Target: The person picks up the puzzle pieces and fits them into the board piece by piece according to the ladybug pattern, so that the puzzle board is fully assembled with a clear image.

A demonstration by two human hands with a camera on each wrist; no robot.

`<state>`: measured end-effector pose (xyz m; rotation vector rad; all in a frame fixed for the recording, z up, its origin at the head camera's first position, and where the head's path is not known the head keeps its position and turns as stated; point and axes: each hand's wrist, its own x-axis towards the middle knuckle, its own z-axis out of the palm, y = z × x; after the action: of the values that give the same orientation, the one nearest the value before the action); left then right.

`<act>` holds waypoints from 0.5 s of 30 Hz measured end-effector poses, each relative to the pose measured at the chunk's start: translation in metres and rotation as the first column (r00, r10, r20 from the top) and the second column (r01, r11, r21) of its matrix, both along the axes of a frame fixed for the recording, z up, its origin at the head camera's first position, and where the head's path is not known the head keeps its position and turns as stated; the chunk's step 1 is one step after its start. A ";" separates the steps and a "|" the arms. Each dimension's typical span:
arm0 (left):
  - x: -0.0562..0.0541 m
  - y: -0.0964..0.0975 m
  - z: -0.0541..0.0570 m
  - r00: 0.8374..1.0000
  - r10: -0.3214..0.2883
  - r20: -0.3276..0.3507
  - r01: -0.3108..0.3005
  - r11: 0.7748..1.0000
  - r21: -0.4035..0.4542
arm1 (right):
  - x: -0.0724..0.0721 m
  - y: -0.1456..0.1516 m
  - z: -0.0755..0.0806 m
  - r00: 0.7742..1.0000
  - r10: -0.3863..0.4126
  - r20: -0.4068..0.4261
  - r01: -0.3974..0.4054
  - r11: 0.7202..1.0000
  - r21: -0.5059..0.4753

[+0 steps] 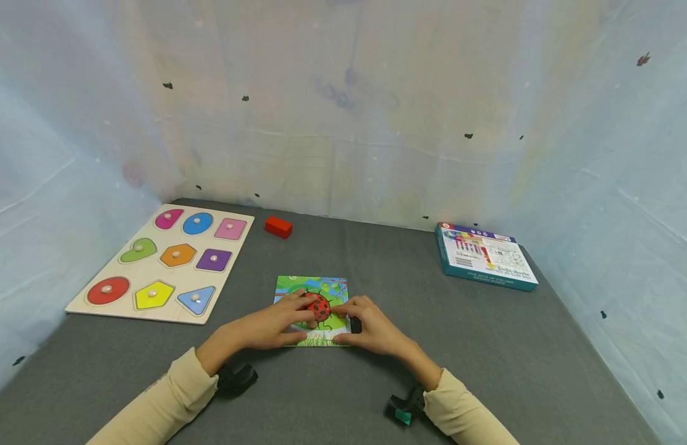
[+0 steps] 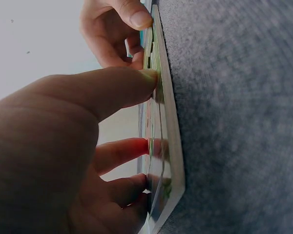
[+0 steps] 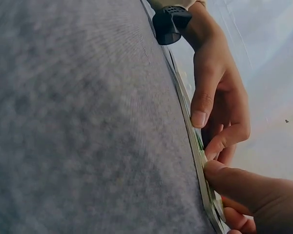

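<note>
A square, thin ladybug picture puzzle (image 1: 312, 282) lies flat on the grey cloth, with seams and slightly raised parts along its edge in the left wrist view. My left hand (image 1: 268, 325) rests over its left side, spread fingertips touching the red ladybug picture (image 1: 321, 305) and thumb near the front edge. On the right side, my right hand (image 1: 377, 330) touches the puzzle with bent index finger and thumb. Both thumbs press on the puzzle's surface in the right wrist view. A small dark patch (image 1: 356, 325) shows beside the right hand; its kind is unclear.
A wooden peg board (image 1: 173, 281) with several coloured shapes lies at left. Behind the puzzle is a red block (image 1: 278, 227). A flat printed box (image 1: 487, 256) lies at the back right. Pale sheeting (image 1: 343, 123) encloses the back and sides.
</note>
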<state>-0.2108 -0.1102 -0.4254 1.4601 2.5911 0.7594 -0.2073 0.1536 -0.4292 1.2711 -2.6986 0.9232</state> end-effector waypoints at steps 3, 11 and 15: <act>0.000 0.000 0.000 1.000 -0.002 0.000 0.002 1.000 -0.001 | 0.000 0.000 -0.001 1.000 0.003 -0.005 -0.003 1.000 -0.004; 0.001 -0.001 0.001 1.000 -0.002 0.002 0.002 1.000 -0.016 | -0.002 0.001 -0.002 1.000 0.022 -0.011 -0.022 1.000 0.010; 0.002 -0.003 0.000 1.000 -0.020 -0.011 0.020 0.999 -0.026 | -0.002 0.000 -0.002 1.000 0.018 -0.001 -0.018 1.000 0.017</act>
<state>-0.2086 -0.1127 -0.4255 1.4853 2.5807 0.7143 -0.2092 0.1540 -0.4309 1.3012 -2.7045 0.9031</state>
